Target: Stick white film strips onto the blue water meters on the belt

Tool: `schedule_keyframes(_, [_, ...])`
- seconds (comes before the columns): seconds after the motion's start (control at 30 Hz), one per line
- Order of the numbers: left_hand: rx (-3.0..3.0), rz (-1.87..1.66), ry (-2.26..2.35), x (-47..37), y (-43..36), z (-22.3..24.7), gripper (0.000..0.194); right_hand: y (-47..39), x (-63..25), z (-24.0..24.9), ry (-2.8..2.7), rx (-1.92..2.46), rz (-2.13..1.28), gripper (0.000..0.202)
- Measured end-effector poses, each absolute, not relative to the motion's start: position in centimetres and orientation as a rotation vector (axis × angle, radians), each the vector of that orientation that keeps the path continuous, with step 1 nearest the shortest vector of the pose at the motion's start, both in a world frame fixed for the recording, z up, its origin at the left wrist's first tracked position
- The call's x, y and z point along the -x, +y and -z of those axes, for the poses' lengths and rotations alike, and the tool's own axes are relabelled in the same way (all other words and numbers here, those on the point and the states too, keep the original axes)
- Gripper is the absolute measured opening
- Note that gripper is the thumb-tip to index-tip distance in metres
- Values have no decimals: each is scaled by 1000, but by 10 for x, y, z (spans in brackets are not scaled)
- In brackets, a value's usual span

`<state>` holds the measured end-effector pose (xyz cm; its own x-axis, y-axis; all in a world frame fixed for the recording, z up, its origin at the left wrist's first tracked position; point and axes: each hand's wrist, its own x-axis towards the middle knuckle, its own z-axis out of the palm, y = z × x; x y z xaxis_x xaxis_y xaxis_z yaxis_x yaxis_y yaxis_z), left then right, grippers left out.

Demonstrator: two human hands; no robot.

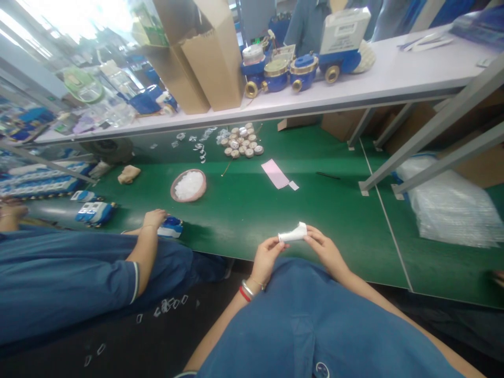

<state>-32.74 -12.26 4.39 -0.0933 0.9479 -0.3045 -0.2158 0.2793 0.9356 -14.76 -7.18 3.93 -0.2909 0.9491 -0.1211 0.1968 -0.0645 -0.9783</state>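
A white curled piece (292, 234), like rolled paper or a label strip, is held level over the near edge of the green bench (236, 220). At its left end, the fingertips of my left hand (266, 257) pinch it. My right hand (322, 247) grips the other end between thumb and fingers. Beyond my hands, a pink sheet (274, 174) lies flat with a small white card (293, 185) at its corner.
A pink bowl of white pieces (189, 186) and several round parts (242, 140) sit farther back. Left, a co-worker's hand (155, 218) touches a blue-and-white meter (171, 227). Meters (277, 75) stand on the raised shelf. Metal struts (425, 126) and plastic-wrapped stacks (451, 205) are right.
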Motion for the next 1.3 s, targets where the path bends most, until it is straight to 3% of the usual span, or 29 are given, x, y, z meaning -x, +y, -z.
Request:
schedule_keyframes(0.47, [-891,-1035,1248,329,-123,-44,29,-69,150,-38,-1446,1369,-1462,39])
schedule_keyframes(0.7, [-711,-945,1097,327,-124,-48,38,-69,150,-26,-1408,1334,-1537,37])
schedule_keyframes(1.13, [-576,-1105,1147,329,-117,-40,37,-60,158,-49,-1601,1226,-1565,44])
schedule_keyframes(1.3, [-572,-1055,1278,311,-104,-49,44,-53,157,-48,-1598,1225,-1546,47])
